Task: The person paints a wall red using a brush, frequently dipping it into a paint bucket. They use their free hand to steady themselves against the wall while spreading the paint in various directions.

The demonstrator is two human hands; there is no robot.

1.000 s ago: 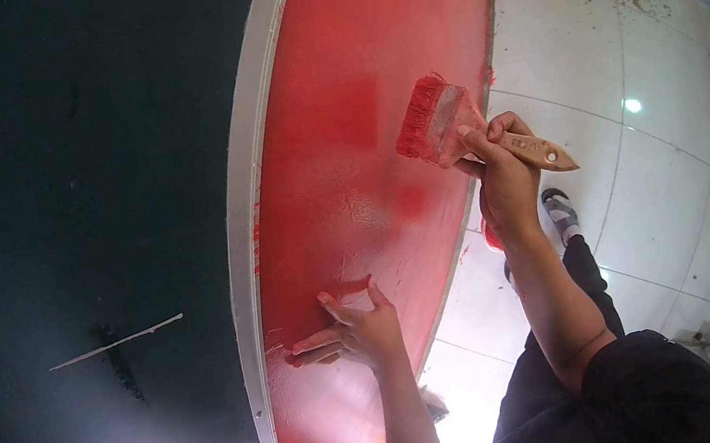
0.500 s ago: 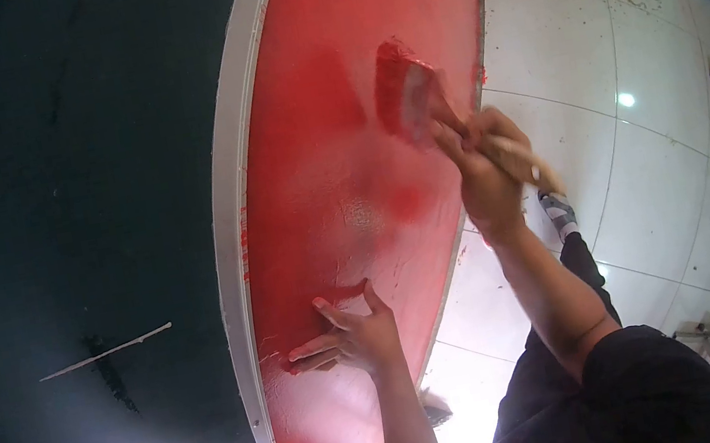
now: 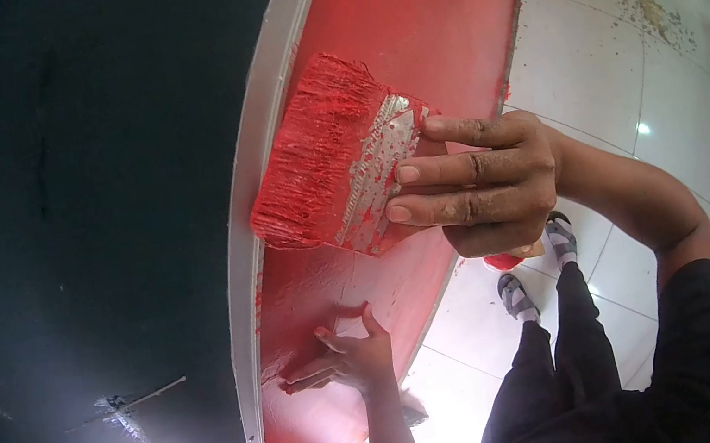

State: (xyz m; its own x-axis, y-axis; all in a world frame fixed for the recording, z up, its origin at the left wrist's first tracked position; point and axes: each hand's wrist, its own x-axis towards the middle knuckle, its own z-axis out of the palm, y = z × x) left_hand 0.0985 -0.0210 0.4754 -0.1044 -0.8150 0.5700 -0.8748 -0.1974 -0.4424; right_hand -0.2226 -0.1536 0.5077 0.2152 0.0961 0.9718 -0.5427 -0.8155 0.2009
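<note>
My right hand (image 3: 490,185) is closed round a wide paintbrush (image 3: 325,156), its fingers on the paint-spattered metal band. The bristles are coated in red and point left, toward the light trim strip (image 3: 241,184). Beneath the brush lies a glossy red panel (image 3: 423,13). Lower down, my left hand (image 3: 349,354) is at the red panel with its fingers spread and holds nothing. Red paint shows on its fingertips.
Left of the trim is a dark surface (image 3: 110,215) with a pale streak. White floor tiles (image 3: 579,43) lie on the right, with a brown stain. My feet (image 3: 518,296) and a partly hidden red round thing (image 3: 503,262) are below my right hand.
The brush and my right hand have moved left and look much closer to the camera. Both feet now show, and the view has shifted slightly. My left hand keeps nearly the same pose.
</note>
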